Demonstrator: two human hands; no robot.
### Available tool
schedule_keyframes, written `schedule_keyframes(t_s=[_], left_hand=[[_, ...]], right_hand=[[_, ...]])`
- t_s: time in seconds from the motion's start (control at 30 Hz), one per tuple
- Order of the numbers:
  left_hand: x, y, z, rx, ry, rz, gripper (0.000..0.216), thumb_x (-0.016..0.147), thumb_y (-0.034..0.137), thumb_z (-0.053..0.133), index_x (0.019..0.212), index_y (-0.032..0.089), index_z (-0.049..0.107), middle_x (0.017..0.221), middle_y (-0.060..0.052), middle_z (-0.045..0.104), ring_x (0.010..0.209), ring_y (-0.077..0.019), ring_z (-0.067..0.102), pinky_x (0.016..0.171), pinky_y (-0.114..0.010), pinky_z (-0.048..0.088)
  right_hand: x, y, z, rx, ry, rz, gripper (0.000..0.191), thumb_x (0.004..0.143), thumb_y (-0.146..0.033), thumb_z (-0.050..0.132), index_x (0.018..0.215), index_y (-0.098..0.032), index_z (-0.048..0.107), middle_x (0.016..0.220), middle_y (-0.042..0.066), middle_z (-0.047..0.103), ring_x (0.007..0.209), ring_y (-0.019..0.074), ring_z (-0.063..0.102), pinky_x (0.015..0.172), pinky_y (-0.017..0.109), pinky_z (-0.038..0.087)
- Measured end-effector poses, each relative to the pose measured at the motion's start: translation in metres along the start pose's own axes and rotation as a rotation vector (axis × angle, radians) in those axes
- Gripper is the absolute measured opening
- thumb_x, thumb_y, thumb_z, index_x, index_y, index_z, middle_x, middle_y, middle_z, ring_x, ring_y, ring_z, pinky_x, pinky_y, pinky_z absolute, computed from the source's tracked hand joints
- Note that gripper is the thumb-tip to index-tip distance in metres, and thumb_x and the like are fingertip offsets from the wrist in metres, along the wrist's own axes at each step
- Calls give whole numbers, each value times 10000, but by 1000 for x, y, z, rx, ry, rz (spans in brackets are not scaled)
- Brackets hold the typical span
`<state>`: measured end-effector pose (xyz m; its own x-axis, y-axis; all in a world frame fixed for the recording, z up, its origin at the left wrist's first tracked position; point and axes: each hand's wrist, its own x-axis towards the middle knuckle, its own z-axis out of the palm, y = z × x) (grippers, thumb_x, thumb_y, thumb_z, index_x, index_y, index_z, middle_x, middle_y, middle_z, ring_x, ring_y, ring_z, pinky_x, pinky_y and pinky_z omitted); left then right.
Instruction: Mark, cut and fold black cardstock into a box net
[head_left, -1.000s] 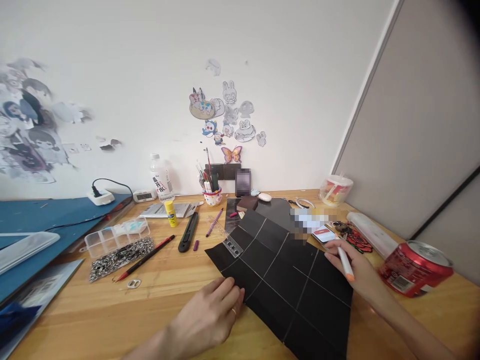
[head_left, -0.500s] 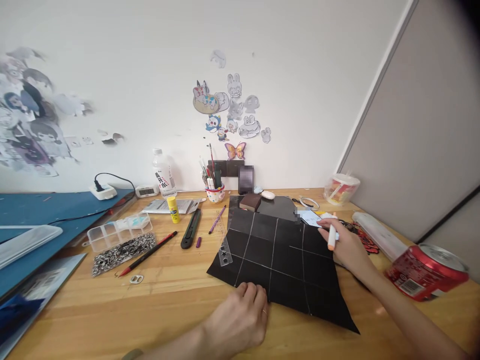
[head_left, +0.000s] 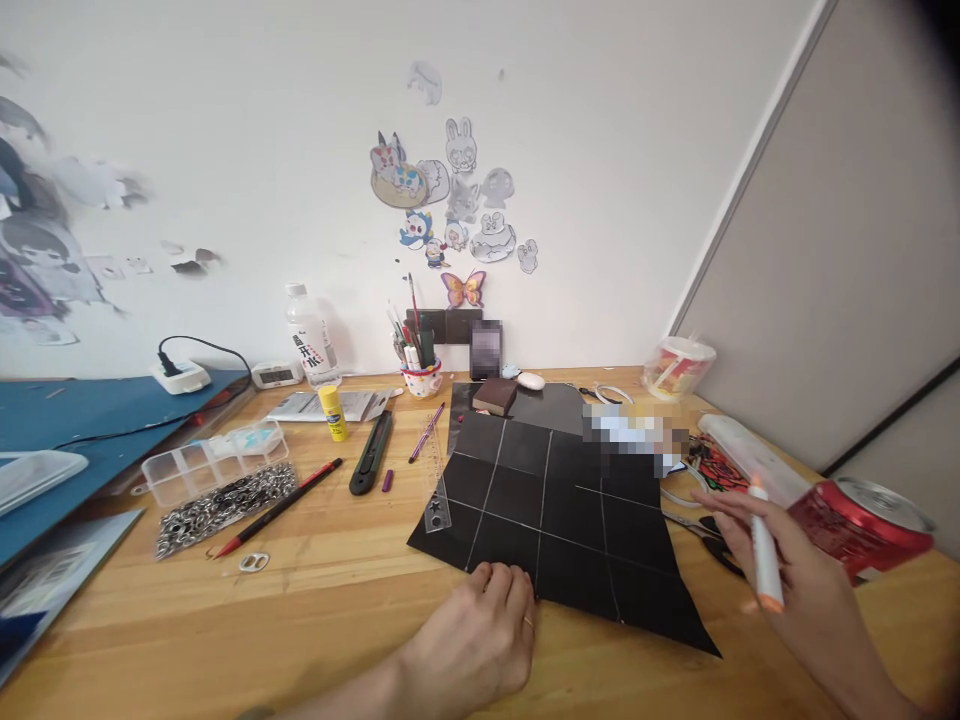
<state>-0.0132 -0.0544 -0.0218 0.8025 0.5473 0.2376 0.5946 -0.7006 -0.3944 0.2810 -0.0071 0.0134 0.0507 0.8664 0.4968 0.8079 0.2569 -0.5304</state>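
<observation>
A sheet of black paper [head_left: 570,500] with white grid lines lies before me, its near right corner pointing toward me. My left hand [head_left: 487,620] has its fingers curled together at the paper's near edge; the fingertips are hidden. At the right, apart from the sheet, my right hand [head_left: 810,590] holds a white marker [head_left: 766,550] with orange ends, tilted against the palm, while some fingers stretch out to the left. A clear stencil ruler [head_left: 437,510] overlaps the sheet's left edge. By its right edge lie scissors [head_left: 712,540], partly covered. A pixelated patch hides most of the phone at the sheet's far right.
A red can [head_left: 862,525] stands beyond my right hand, near a plastic cup [head_left: 679,368]. To the left are a utility knife [head_left: 371,455], a glue stick [head_left: 333,414], a red-black pencil [head_left: 277,508] and a clear box [head_left: 225,490] of metal rings. A pen cup [head_left: 421,378] stands behind.
My right hand has moved from the phone to the right and toward me, keeping the marker. My left hand stays at the paper's edge. The view has shifted slightly.
</observation>
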Motion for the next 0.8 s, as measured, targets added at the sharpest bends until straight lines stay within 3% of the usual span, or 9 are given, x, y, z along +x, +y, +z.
schedule_keyframes(t_s=[0.2,0.4,0.63,0.8], left_hand=[[-1,-2,3,-18,6,6,225,858,97,390,1012,62,549,987,-151,615,728,-186,559,579,-297,444],[-2,-2,4,-11,24,22,249,843,112,435,1061,38,528,952,-131,630,718,-181,559,583,-292,453],[-3,-5,-2,-24,-30,25,265,862,140,437,1091,34,518,992,-150,633,756,-182,586,600,-290,479],[-24,-13,0,-22,-49,4,273,860,158,447,1100,54,526,1032,-146,639,876,-227,613,690,-324,518]], right_hand=[[-3,25,22,-4,-115,-105,212,837,-367,425,996,-247,499,1011,77,668,931,234,634,749,319,520],[-5,39,29,-9,-255,-134,226,864,-346,405,1054,-260,492,1069,67,646,1003,220,604,804,308,504],[-7,39,27,12,-255,-104,226,863,-310,402,1076,-258,454,1125,89,627,1060,230,573,844,350,492],[-8,39,23,-52,-186,-27,295,854,-207,353,1134,-259,429,1130,92,623,1045,232,583,844,394,490]])
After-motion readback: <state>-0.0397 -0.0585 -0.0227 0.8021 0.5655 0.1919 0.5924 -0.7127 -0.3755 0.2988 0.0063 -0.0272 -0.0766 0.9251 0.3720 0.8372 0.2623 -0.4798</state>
